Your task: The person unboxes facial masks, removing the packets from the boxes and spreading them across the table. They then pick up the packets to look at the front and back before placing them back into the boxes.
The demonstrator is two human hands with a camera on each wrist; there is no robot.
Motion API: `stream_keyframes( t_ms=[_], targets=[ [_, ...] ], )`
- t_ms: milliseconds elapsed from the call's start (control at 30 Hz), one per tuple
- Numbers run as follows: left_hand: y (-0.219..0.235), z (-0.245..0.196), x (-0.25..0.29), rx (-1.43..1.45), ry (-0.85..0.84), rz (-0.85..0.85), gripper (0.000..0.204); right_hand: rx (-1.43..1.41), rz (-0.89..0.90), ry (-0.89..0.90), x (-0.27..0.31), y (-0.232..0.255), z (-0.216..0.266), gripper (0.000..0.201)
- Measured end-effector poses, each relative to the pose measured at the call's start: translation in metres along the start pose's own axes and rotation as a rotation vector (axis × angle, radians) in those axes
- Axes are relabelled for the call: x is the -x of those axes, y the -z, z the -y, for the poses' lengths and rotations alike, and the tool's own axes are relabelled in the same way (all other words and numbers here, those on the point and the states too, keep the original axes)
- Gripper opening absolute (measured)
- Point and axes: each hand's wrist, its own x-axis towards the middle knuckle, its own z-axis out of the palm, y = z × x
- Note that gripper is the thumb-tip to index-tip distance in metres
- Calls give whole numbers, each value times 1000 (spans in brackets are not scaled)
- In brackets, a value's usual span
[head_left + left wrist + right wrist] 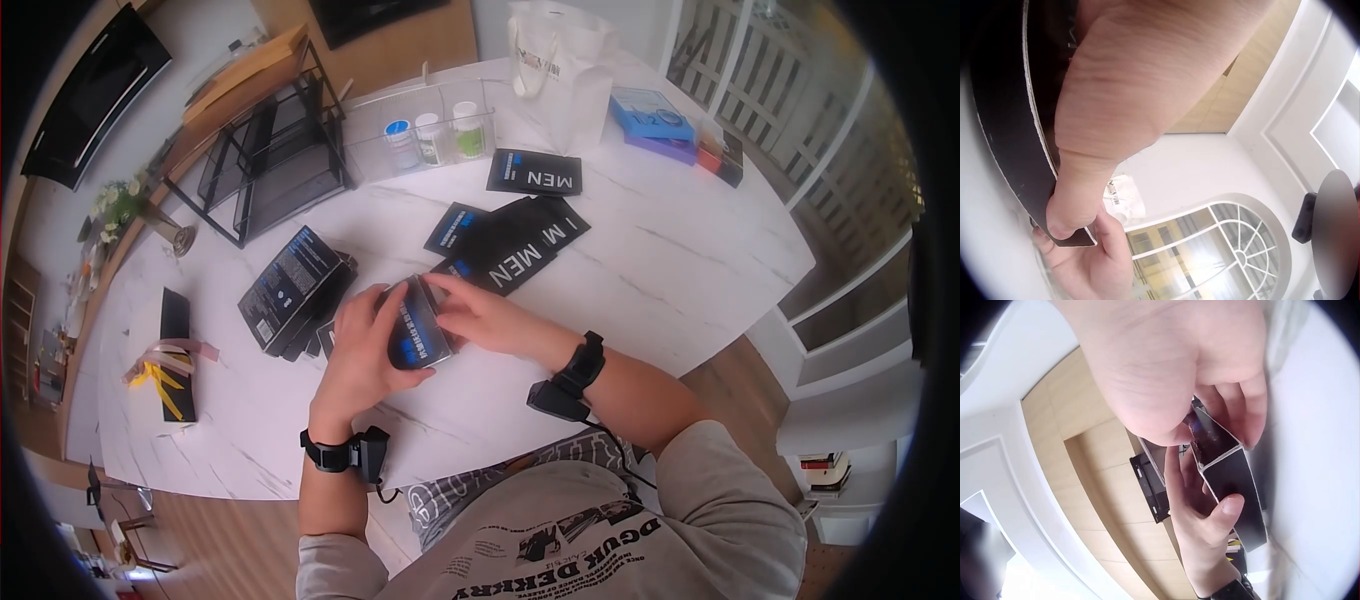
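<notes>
A black box (418, 325) with blue and white lettering lies between both hands over the table. My left hand (360, 345) grips it from the left, thumb along the near side and fingers over the top. At its right end, my right hand (485, 318) pinches the edge. The right wrist view shows the right thumb and fingers (1254, 415) on either side of the box's end, whose inside is hidden. Left of the hands, more black boxes (290, 290) are piled up. Beyond them lie several flat black sachets (535, 245) with white "MEN" print, some overlapping.
A clear organizer (365, 130) holds three bottles at the back, beside a black mesh rack (280, 160). A white paper bag (560, 80) and a blue box (650, 113) stand back right. At left lies a black box with a ribbon (176, 350) on the marble-patterned table (690, 270).
</notes>
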Motion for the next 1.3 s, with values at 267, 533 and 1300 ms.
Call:
stream_keyframes(
  t_ms=[267, 533, 1300],
  targets=[
    [2, -2, 1, -82, 25, 66, 100, 54, 1, 28, -1, -2, -3, 62],
    [8, -4, 2, -59, 48, 50, 99, 199, -182, 64, 3, -2, 6, 61],
    [133, 64, -23, -169, 223, 69, 89, 25, -8, 142, 7, -5, 12, 33]
  ],
)
